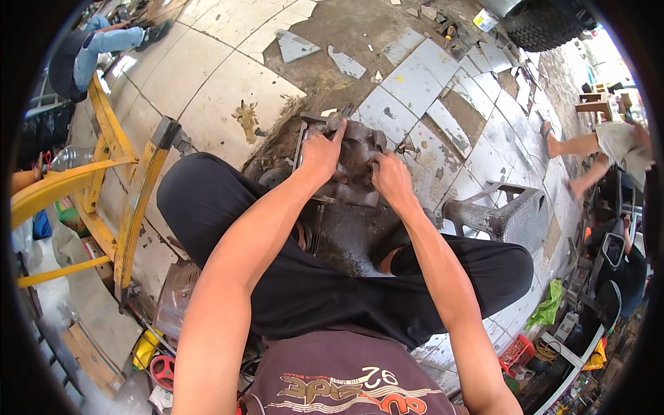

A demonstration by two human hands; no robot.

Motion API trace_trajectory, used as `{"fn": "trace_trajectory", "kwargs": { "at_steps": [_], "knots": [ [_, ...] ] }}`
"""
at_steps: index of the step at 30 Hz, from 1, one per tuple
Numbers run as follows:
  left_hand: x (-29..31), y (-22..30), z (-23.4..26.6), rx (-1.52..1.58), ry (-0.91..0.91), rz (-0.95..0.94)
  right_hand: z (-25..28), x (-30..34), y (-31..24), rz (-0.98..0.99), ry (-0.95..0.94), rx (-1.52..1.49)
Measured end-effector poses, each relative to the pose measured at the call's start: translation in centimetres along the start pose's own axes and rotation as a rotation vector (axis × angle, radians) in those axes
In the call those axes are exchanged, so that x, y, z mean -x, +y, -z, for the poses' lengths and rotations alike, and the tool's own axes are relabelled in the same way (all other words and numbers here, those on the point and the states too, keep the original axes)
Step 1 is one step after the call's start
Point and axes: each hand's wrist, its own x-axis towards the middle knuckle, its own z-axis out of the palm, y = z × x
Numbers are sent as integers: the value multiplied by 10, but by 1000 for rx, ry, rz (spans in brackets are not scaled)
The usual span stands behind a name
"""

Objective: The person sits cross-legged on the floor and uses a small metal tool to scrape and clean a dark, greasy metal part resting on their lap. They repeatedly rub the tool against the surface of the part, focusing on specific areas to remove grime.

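A greasy dark metal casing (357, 149), like a machine or gearbox housing, sits on the floor between my bent legs. My left hand (320, 153) grips its upper left part, the index finger stretched along the top and the other fingers curled. On the casing's right side, my right hand (393, 178) is closed with curled fingers against the edge. Any small part inside that right grip is hidden. Below the casing lies a dark, oil-stained patch of floor (353, 238).
A yellow metal frame (131, 207) stands at left, a grey plastic stool (515, 218) at right. Broken tiles (296, 47) lie ahead, and a big tyre (546, 28) is far right. One person (104, 52) sits far left; another's bare legs (577, 145) show right.
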Motion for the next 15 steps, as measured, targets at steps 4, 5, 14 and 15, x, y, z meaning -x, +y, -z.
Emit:
{"fn": "trace_trajectory", "kwargs": {
  "at_steps": [4,5,14,15],
  "knots": [
    [-2,-4,2,66,-59,0,-4,-1,5,-13,22,-30],
    [-1,-4,12,115,-86,-17,-3,-2,4,-5,12,-22],
    [-3,-3,8,95,-94,-15,-3,5,2,-6,28,-24],
    [-3,-4,10,81,-93,-10,-3,2,1,-11,29,-34]
  ]
}}
